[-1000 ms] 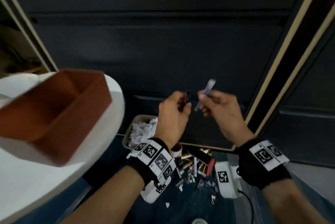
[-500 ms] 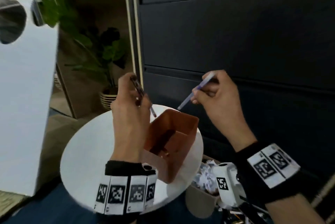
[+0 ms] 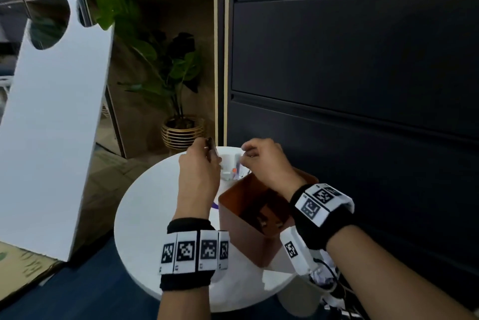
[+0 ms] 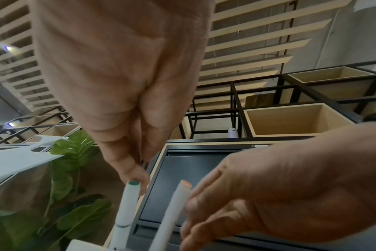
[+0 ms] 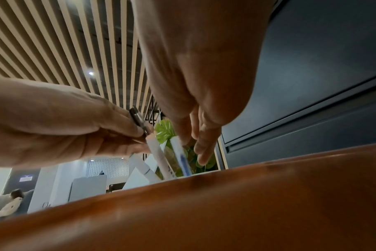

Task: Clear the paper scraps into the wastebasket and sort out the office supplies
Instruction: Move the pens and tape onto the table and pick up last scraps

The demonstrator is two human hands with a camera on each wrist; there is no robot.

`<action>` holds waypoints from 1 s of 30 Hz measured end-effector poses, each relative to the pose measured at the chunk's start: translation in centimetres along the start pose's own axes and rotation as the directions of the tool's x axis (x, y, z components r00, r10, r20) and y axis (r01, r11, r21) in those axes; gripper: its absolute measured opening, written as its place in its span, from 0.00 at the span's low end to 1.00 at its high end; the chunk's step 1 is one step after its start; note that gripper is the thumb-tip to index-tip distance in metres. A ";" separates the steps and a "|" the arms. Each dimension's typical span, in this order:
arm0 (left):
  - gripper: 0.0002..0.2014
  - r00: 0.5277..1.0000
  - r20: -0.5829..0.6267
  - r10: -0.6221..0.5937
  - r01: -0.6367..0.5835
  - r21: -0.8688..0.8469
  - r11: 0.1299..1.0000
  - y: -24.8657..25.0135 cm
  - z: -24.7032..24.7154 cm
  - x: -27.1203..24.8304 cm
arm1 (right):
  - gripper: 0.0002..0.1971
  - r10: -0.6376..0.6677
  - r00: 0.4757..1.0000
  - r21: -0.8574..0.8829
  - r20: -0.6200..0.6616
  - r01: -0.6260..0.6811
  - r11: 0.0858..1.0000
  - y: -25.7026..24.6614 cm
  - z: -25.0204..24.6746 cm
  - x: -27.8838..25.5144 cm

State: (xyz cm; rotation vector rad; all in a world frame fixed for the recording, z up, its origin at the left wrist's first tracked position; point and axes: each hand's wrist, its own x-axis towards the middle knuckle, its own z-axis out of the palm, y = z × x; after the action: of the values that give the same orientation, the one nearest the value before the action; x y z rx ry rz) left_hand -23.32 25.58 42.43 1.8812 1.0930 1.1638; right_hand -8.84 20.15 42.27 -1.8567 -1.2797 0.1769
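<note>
Over the round white table (image 3: 145, 216), the left hand (image 3: 199, 177) pinches a slim dark pen (image 3: 211, 147), tip toward 5 o'clock. The right hand (image 3: 267, 164) grips a blue-and-white pen (image 5: 182, 158), near-upright in the white cup (image 3: 229, 164) at 12 o'clock.

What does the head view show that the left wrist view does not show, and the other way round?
Only the head view shows the round white table, the brown box on it, the white pen cup behind the box, the wristbands, and the dark pen that the left hand holds.

Only the left wrist view shows the coloured ends of two white markers, one green and one orange, and the slatted ceiling.

Both show the two hands close together, with the right hand over the markers, the plant and the dark cabinet.
</note>
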 end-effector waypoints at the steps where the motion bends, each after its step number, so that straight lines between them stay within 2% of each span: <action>1: 0.08 1.000 0.010 0.014 -0.015 0.037 0.999 0.1 -0.2 0.2 | 0.13 0.021 1.000 -0.028 0.018 -0.021 0.999 0.2 -0.3 -0.1; 3: 0.10 0.999 0.024 0.035 -0.037 0.085 0.996 0.1 -0.6 0.3 | 0.16 0.027 0.999 -0.050 0.019 -0.026 0.998 0.5 -1.2 -0.4; 9: 0.15 0.998 0.010 0.061 -0.062 0.141 0.988 0.9 -0.7 0.0 | 0.13 0.016 0.999 -0.057 0.039 -0.013 0.998 1.3 -5.1 -2.9; 13: 0.12 0.970 -0.053 0.235 -0.227 0.131 0.965 3.6 -0.7 -1.2 | 0.12 0.001 1.000 -0.048 0.023 0.000 0.999 2.4 -8.7 -5.0; 15: 0.09 0.948 -0.019 0.319 -0.318 0.036 0.947 6.0 0.3 -3.0 | 0.12 0.024 1.000 -0.018 0.007 -0.024 1.000 3.2 -10.9 -6.4; 18: 0.07 0.912 0.139 0.386 -0.384 -0.036 0.922 9.1 3.9 -6.4 | 0.12 0.059 0.998 0.001 -0.028 -0.059 0.998 5.0 -14.1 -8.8; 22: 0.09 0.816 0.356 0.455 -0.441 -0.124 0.889 11.5 10.2 -11.0 | 0.11 0.154 0.987 -0.027 0.045 -0.153 0.988 8.8 -18.3 -13.0; 25: 0.14 0.728 0.547 0.412 -0.415 -0.126 0.901 11.0 15.9 -14.5 | 0.06 0.289 0.948 -0.056 0.131 -0.284 0.957 13.0 -20.6 -16.5; 27: 0.16 0.644 0.685 0.341 -0.398 -0.080 0.914 9.5 20.4 -16.9 | 0.05 0.407 0.892 -0.095 0.197 -0.396 0.913 17.1 -21.3 -18.7; 30: 0.14 0.503 0.847 0.170 -0.375 0.036 0.926 5.1 27.1 -20.2 | 0.05 0.583 0.765 -0.121 0.273 -0.574 0.810 24.7 -20.7 -22.1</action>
State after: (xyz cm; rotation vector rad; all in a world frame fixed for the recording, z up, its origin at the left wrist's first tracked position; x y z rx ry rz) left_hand -2.01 2.48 29.01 2.4311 0.3592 0.1308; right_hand 9.34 -12.37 30.58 -2.2702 -0.8461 0.8040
